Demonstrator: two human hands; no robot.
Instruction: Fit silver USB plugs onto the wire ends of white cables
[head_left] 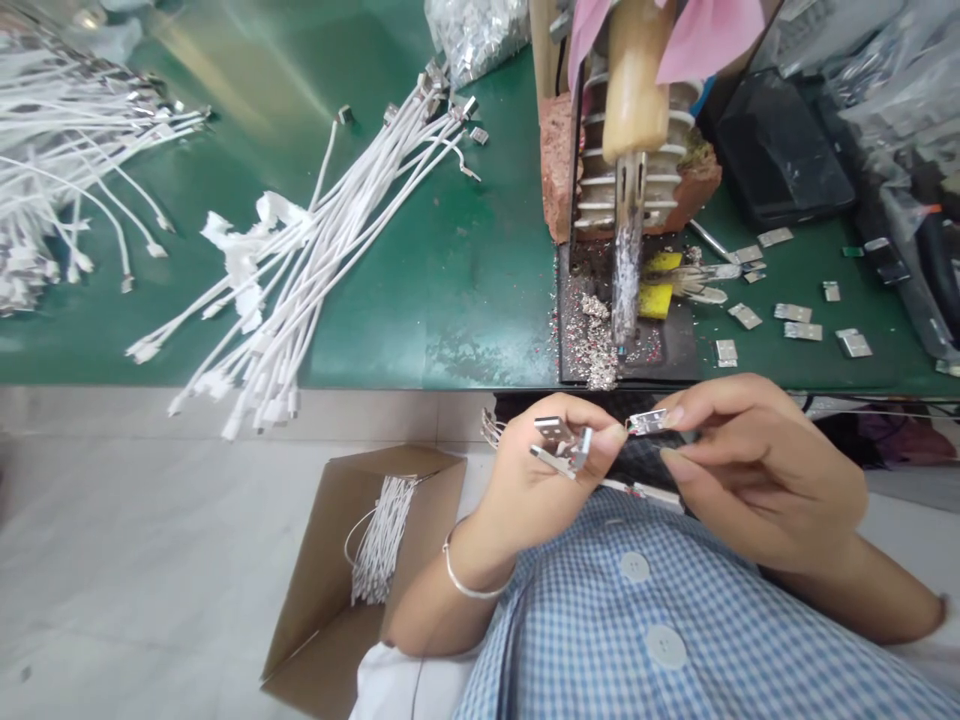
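My left hand (517, 490) is closed around a few white USB cables, whose metal USB plugs (553, 430) stick out above the fingers. Between thumb and fingertip it also pinches a thin wire end. Just to the right, my right hand (787, 480) grips a small silver USB connector (646, 422) at one end, its thumb held lower and apart. The connector meets the wire end at the left fingertips; whether they are joined is too small to tell. Both hands are in front of the bench edge, over a blue checked garment (585, 600).
A soldering iron (637, 90) rests over a coil stand, tip above solder crumbs (596, 335). Loose metal connectors (799, 322) lie at right. White cables (337, 240) spread across the green bench (480, 270). Below left stands a cardboard box (322, 560) holding a cable bundle (381, 545).
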